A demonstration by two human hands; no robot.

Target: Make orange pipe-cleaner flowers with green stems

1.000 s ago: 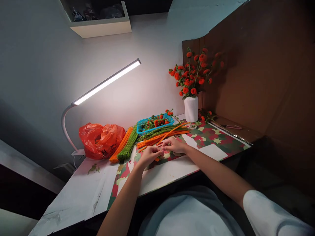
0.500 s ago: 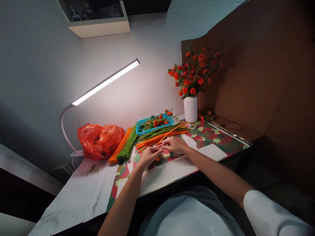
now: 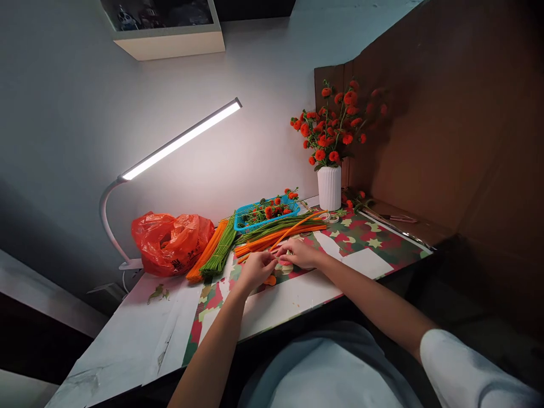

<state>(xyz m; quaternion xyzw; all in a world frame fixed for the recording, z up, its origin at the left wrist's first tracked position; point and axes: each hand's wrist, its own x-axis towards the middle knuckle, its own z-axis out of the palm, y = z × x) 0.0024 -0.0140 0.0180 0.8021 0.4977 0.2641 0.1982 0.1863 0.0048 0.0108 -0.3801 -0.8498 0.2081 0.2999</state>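
Note:
My left hand [image 3: 256,268] and my right hand [image 3: 297,253] meet over the camouflage-patterned sheet [image 3: 374,242], thumbs and fingertips pinched close together. Whatever lies between the fingertips is too small to make out. Just below them a small orange piece [image 3: 270,280] rests on the sheet. Behind my hands lie orange fuzzy stems [image 3: 293,231] and green stems [image 3: 266,229]. An orange bundle [image 3: 208,253] and a green bundle [image 3: 219,255] are to the left. A blue basket [image 3: 243,229] holds small orange flowers with green stems.
At the left, a red plastic bag [image 3: 172,241] sits beside a lit lamp [image 3: 182,139]. A white ribbed vase [image 3: 330,188] with orange-red flowers stands at the back right. Scissors [image 3: 399,219] lie near a brown cardboard panel [image 3: 446,141]. The table's front edge runs below my forearms.
My hands have shifted slightly left, their fingertips a little further apart. The orange piece below them shows more fully. The view has tilted slightly.

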